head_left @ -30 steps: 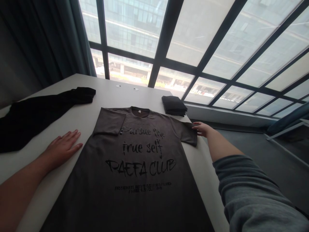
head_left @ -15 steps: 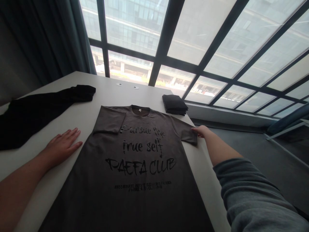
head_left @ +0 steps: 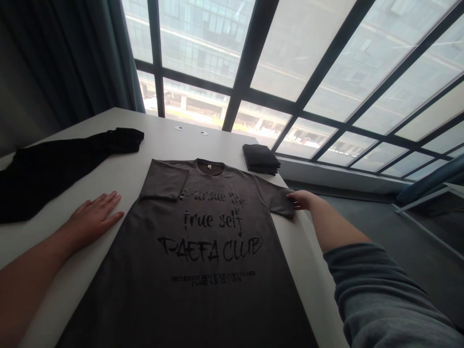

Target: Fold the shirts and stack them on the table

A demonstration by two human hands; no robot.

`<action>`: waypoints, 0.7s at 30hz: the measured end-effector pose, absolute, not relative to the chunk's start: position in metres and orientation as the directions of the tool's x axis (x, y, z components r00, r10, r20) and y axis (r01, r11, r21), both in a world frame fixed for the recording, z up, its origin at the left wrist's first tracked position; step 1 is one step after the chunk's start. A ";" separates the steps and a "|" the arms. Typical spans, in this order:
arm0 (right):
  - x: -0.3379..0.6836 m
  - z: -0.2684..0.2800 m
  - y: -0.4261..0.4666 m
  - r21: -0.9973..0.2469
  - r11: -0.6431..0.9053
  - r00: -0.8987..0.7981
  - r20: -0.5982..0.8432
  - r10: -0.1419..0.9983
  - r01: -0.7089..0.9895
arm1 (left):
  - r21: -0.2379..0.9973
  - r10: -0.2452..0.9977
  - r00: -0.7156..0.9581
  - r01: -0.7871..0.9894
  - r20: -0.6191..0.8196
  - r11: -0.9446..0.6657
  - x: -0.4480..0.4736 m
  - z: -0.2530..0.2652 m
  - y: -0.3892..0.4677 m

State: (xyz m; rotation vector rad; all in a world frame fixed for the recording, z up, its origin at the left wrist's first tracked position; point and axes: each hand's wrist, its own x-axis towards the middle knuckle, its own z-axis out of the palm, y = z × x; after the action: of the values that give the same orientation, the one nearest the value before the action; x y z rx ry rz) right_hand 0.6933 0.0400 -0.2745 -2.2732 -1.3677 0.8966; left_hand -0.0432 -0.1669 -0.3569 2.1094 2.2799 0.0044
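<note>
A dark grey-brown T-shirt (head_left: 213, 266) with black lettering lies face up and spread out, its collar toward the window. Its left sleeve, as I see it, is laid inward over the body edge. My left hand (head_left: 96, 212) rests flat on the table beside the shirt, fingers stretched out and holding nothing. At the other side, my right hand (head_left: 301, 199) pinches the hem of the sleeve on the right, near the table's edge. Some of its fingers are hidden behind the palm and cloth.
The white table (head_left: 163, 140) stands before large windows (head_left: 206, 43). A black garment (head_left: 72, 166) lies at the left. Folded black cloths (head_left: 261, 158) are stacked at the back right edge. A curtain (head_left: 72, 58) hangs at the left; a white frame (head_left: 427, 198) stands at the right.
The view has shifted slightly. My right hand stays at the sleeve hem, with its fingers turned a little and the sleeve barely moved. My left hand has not moved.
</note>
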 end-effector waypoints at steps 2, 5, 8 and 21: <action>0.686 -0.272 0.043 -0.590 -0.490 0.356 -0.337 0.872 0.642 | 0.030 0.996 -0.080 0.996 -0.030 0.081 -0.043 -0.357 -0.167; 0.674 -0.264 0.050 -0.612 -0.443 0.373 -0.248 0.894 0.655 | 0.030 0.997 -0.072 0.997 -0.020 0.072 -0.043 -0.359 -0.167; 0.656 -0.251 0.055 -0.480 -0.311 0.316 -0.073 0.946 0.820 | 0.028 0.997 -0.071 0.997 -0.005 0.072 -0.044 -0.363 -0.167; 0.529 -0.231 0.020 -0.025 0.182 -0.177 0.139 0.974 0.983 | 0.036 0.997 -0.076 0.996 -0.024 0.077 -0.044 -0.362 -0.163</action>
State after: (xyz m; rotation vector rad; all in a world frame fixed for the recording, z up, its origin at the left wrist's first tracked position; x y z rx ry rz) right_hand 0.5291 0.0200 -0.2307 -1.9312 -2.3180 -0.1060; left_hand -0.0443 -0.1635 -0.3615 2.1067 2.2739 0.0155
